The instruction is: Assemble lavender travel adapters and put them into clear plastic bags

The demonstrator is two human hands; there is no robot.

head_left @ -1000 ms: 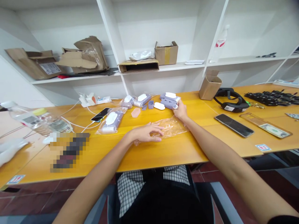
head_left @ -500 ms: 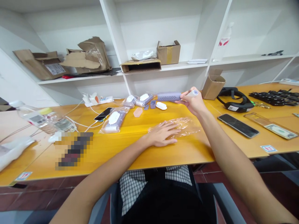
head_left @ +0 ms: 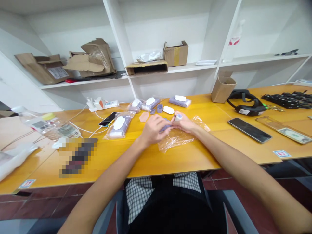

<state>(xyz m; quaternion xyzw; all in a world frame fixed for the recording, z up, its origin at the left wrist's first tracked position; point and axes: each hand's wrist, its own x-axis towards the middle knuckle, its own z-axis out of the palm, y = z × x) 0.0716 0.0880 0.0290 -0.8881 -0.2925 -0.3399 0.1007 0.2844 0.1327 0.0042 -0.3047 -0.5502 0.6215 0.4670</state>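
My left hand [head_left: 154, 129] and my right hand [head_left: 185, 123] meet over a clear plastic bag [head_left: 179, 138] on the yellow table [head_left: 158, 159]. Between them they grip a lilac stick-shaped device [head_left: 166, 124] with a white end cap [head_left: 178, 117]; the left fingers wrap its body, the right fingers pinch the capped end. Behind lie another lilac device with a white pad [head_left: 180, 101], a loose white pad [head_left: 168, 110], a small lilac cup [head_left: 159, 108] and a pink piece [head_left: 144, 117].
Bagged lilac devices [head_left: 119, 126] lie left of centre, beside a charging phone [head_left: 107, 119] and a water bottle [head_left: 41, 125]. To the right are a small carton [head_left: 223, 88], a black headset [head_left: 244, 103], a dark phone [head_left: 249, 130] and a banknote [head_left: 293, 135]. Shelves hold cardboard boxes [head_left: 90, 60].
My right hand picked the lilac device up from the pile at the back and brought it down to the bag. My left hand lifted off the bag and closed on the device.
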